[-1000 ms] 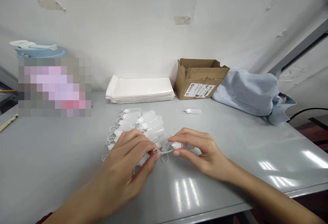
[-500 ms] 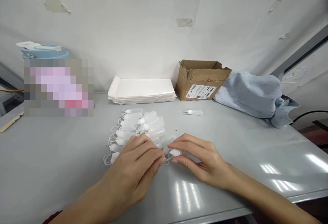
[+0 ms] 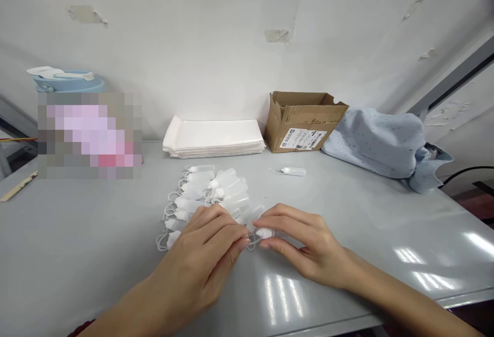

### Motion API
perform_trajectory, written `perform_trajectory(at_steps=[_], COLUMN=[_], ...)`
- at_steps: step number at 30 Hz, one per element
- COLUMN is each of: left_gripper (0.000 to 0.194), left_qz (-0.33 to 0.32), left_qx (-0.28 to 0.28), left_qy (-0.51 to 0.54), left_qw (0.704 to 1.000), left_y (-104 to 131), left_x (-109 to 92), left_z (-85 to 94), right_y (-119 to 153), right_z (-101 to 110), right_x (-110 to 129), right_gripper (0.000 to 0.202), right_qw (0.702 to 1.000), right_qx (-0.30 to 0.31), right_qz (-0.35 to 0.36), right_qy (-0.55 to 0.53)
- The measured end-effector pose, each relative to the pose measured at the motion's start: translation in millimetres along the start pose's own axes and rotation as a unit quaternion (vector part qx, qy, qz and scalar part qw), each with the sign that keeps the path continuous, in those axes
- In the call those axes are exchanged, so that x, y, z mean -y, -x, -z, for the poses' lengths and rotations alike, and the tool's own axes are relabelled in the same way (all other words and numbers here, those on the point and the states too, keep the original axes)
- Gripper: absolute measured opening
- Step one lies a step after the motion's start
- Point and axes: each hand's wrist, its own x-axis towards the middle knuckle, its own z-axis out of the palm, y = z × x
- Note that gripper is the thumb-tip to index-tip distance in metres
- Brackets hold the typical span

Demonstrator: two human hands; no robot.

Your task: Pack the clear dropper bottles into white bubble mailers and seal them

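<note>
My right hand (image 3: 304, 244) is closed around a small dropper bottle (image 3: 264, 233), thumb below and fingers above. The bottle's white cap points left, and its translucent body is mostly hidden in the hand. A thin white cord (image 3: 252, 244) loops from the cap toward my left hand (image 3: 210, 249). The left thumb and fingertips are pinched together at this cord. Under and behind the left hand lies a pile of similar bottles (image 3: 233, 188), several of them lined up with cord loops on their left. One single bottle (image 3: 294, 171) lies apart, farther back.
A stack of white envelopes (image 3: 216, 134) lies against the wall. Beside it stands an open cardboard box (image 3: 309, 126), then a light blue speckled cloth (image 3: 378, 141). At the left is a blue lidded container (image 3: 69, 82), partly behind a blurred pink patch. Everything rests on a grey table (image 3: 96, 234).
The view has tilted slightly, so the scene sits a little lower. Both hands keep nearly the same pose, with the dropper bottle still held in the right one.
</note>
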Motion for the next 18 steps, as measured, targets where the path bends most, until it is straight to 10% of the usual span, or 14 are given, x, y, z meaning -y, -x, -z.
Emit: perform_trajectory(at_steps=[18], left_gripper=[0.017], left_qz=[-0.039], left_qx=[0.016], left_qy=[-0.065], left_qw=[0.997], left_y=[-0.6], left_x=[-1.6], left_z=[-3.3], right_y=[4.6], right_z=[-1.9], right_x=[-2.6], right_gripper=[0.023], right_qw=[0.996], right_qx=[0.026], right_qz=[0.043], right_qy=[0.075])
